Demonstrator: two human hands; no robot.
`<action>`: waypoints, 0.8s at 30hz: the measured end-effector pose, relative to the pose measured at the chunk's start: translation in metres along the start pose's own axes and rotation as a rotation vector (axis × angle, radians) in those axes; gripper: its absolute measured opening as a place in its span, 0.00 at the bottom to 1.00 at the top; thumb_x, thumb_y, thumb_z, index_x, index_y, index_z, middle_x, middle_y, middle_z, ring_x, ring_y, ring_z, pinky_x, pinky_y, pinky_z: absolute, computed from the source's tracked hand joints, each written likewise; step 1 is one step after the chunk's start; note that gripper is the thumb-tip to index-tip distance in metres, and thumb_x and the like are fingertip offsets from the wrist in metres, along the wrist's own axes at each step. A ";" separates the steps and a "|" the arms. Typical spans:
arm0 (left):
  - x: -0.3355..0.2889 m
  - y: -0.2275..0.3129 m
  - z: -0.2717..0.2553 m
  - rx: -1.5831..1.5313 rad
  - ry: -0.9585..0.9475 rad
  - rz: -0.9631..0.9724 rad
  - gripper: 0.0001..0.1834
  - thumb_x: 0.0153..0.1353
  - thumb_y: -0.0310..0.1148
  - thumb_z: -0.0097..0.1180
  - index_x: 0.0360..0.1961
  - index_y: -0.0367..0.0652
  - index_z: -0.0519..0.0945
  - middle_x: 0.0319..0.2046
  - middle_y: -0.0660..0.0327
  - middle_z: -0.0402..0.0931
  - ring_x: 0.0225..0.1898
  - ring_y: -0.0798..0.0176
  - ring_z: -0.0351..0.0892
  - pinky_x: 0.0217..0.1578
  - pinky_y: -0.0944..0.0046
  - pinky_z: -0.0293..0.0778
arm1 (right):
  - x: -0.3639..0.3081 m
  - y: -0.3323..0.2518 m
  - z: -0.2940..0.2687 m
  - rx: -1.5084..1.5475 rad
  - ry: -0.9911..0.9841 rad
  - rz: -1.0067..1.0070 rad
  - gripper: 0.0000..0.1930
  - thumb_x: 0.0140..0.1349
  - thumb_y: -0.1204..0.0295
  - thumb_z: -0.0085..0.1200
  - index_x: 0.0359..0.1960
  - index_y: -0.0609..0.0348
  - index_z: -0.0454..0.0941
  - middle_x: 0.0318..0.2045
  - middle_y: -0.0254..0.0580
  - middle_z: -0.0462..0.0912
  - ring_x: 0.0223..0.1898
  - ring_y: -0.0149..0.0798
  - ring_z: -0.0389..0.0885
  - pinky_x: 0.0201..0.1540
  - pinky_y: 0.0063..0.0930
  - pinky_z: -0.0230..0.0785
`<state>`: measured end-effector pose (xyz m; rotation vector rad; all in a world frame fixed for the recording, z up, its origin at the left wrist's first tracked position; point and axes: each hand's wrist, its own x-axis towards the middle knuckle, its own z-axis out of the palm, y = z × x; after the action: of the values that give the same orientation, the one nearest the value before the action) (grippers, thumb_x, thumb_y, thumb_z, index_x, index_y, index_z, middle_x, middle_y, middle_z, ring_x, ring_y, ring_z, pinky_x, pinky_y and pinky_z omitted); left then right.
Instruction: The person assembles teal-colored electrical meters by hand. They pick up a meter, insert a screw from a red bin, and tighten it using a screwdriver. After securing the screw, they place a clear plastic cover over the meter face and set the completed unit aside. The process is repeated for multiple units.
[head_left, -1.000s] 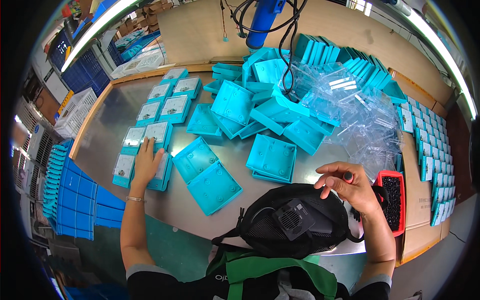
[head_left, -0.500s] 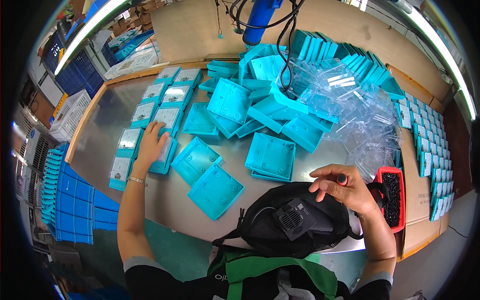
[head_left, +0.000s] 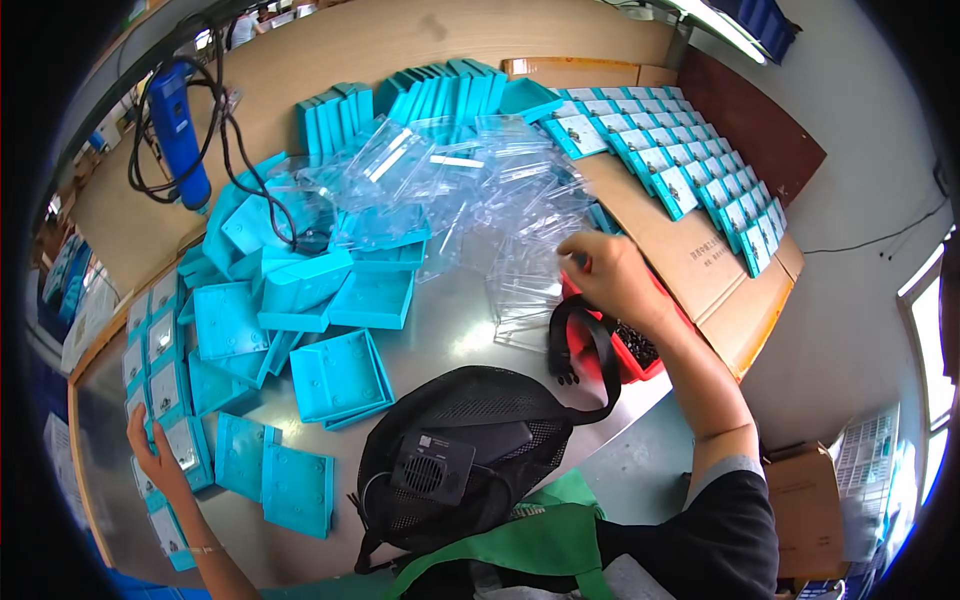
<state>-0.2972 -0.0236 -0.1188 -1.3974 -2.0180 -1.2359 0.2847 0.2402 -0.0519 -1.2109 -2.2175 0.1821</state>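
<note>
My left hand (head_left: 160, 462) lies open with fingers extended, resting against a column of finished teal boxes (head_left: 165, 390) with clear lids and pale inserts at the left. My right hand (head_left: 618, 283) hangs with curled fingers over the far end of a red bin (head_left: 657, 366) of small black parts (head_left: 636, 345). A dark bit shows between its fingers, too small to make out. Just beyond that hand is a heap of clear plastic lids (head_left: 500, 200). Two empty teal trays (head_left: 298, 490) lie face up to the right of my left hand.
A black mesh bag (head_left: 470, 450) with a dark fan device sits at the table's front edge, its strap reaching the red bin. Loose teal trays (head_left: 300, 290) are piled mid-table. Rows of lidded boxes (head_left: 690, 160) cover cardboard (head_left: 700, 270) at right. A blue cabled tool (head_left: 178, 135) hangs above.
The view has swung to the right. My right hand has moved from above the black bag to the red bin and the clear lids. My left hand stays at the lidded boxes.
</note>
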 end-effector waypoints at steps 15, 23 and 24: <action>-0.036 0.157 0.024 -0.496 -0.330 -0.091 0.13 0.60 0.22 0.48 0.46 0.33 0.76 0.46 0.54 0.74 0.51 0.60 0.73 0.52 0.62 0.70 | -0.002 0.211 -0.034 -0.617 0.344 0.351 0.23 0.57 0.63 0.57 0.49 0.67 0.74 0.53 0.64 0.70 0.49 0.59 0.75 0.50 0.43 0.69; -0.036 0.247 0.078 -1.435 -0.680 -0.557 0.21 0.68 0.38 0.44 0.55 0.33 0.69 0.48 0.48 0.75 0.47 0.52 0.78 0.48 0.56 0.75 | 0.006 -0.051 -0.006 -0.041 0.260 -0.562 0.23 0.47 0.87 0.55 0.49 0.64 0.74 0.54 0.51 0.73 0.42 0.46 0.79 0.37 0.33 0.76; -0.033 0.263 0.089 -1.621 -0.727 -0.721 0.22 0.68 0.40 0.43 0.56 0.34 0.68 0.47 0.48 0.76 0.47 0.52 0.78 0.47 0.55 0.76 | 0.004 -0.064 0.014 0.079 0.160 -0.683 0.24 0.43 0.85 0.56 0.47 0.66 0.74 0.54 0.54 0.73 0.42 0.48 0.78 0.37 0.34 0.76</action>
<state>-0.0350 0.0627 -0.0745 -1.8430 -1.7646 -3.5947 0.2291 0.2089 -0.0373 -0.3627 -2.3165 -0.1002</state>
